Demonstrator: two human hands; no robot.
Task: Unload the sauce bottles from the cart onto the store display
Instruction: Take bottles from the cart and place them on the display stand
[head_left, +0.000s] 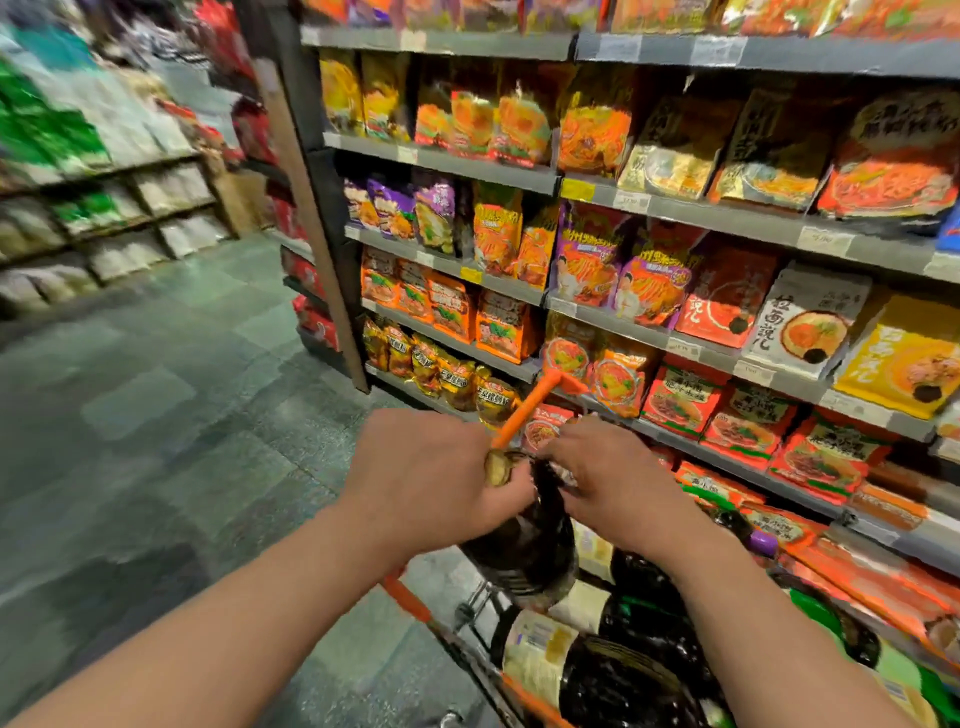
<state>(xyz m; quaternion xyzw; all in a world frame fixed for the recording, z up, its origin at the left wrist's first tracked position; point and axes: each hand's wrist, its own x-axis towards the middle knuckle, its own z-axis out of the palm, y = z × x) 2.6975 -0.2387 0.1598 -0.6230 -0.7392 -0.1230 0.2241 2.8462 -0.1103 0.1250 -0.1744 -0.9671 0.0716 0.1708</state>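
Left hand (421, 467): fingers curl round the dark sauce bottle (524, 551) neck, above the cart (415, 603).
Right hand (613, 483): fingers pinch the bottle top.
Labels: too blurred to read.

Grey metal shelving (675, 213) rising ahead and right of the hands | orange, yellow and purple noodle packets (587, 260) filling its tiers (print blurred) | grey-green tiled floor (156, 389) left of the hands | far shelves of pale and green bags (104, 208) beyond, upper left
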